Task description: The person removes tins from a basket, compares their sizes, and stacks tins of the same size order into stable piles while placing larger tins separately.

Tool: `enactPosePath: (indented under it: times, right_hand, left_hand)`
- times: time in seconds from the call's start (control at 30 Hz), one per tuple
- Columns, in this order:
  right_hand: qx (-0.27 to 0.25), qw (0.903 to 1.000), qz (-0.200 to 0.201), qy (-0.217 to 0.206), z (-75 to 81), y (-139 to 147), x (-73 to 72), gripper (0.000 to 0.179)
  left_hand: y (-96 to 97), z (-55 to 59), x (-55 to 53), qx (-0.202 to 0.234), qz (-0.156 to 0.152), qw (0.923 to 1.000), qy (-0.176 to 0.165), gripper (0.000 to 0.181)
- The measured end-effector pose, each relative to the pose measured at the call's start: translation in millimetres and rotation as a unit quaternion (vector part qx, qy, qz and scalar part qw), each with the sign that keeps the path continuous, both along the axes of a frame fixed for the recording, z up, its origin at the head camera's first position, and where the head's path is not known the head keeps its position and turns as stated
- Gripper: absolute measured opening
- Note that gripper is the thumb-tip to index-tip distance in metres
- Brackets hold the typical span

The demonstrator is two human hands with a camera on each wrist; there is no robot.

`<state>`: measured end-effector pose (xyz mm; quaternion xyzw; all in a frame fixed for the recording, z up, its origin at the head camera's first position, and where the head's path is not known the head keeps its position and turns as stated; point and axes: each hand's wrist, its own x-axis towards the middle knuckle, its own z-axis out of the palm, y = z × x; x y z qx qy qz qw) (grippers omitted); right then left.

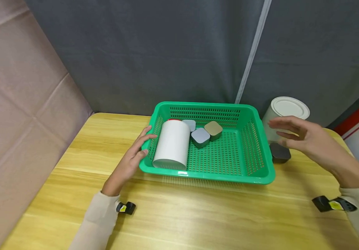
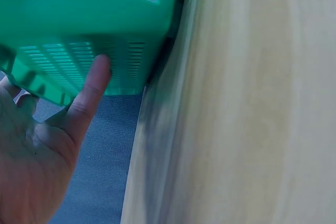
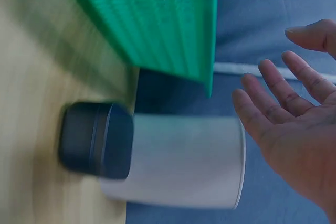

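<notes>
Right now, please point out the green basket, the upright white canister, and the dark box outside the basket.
Green basket point(image 1: 214, 176): head view, front rim.
Upright white canister point(image 3: 184, 161): right wrist view, side wall.
Dark box point(image 1: 280, 151): head view, top face.

The wood-grain counter point(image 1: 198, 211) carries a green perforated plastic basket point(image 1: 223, 177). Beside it stand a white lidded canister point(image 1: 285, 108) and a dark rounded-square box point(image 1: 280, 153)

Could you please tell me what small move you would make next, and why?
I would probably bring the right hand in to grip the upright canister, since that hand is empty, open and near the canister's top. The canister stands outside the basket, behind the dark box, while another white canister lies inside, and the left hand is at the basket's left side.
</notes>
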<state>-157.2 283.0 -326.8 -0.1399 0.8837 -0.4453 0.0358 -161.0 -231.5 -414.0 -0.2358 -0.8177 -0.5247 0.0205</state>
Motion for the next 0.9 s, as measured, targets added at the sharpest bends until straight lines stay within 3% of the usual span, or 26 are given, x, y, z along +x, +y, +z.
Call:
enactPosePath:
  times: [0.53,0.7,0.9]
  right_hand:
    - [-0.048,0.9966,0.056,-0.038,28.8,-62,-30.1,0.049]
    - [-0.053,0.9956,0.069,-0.033,31.4,-79,-41.5,0.047]
    - [-0.098,0.9911,0.081,-0.039,31.1,-93,-53.0,0.044]
  left_hand:
    - [-0.6,0.3,-1.5,0.006,-0.002,1.0000,-0.004,0.040]
    - [-0.6,-0.4,-2.0,0.009,-0.003,0.9999,-0.008,0.039]
    - [-0.6,-0.5,-2.2,0.010,-0.002,0.9999,-0.007,0.038]
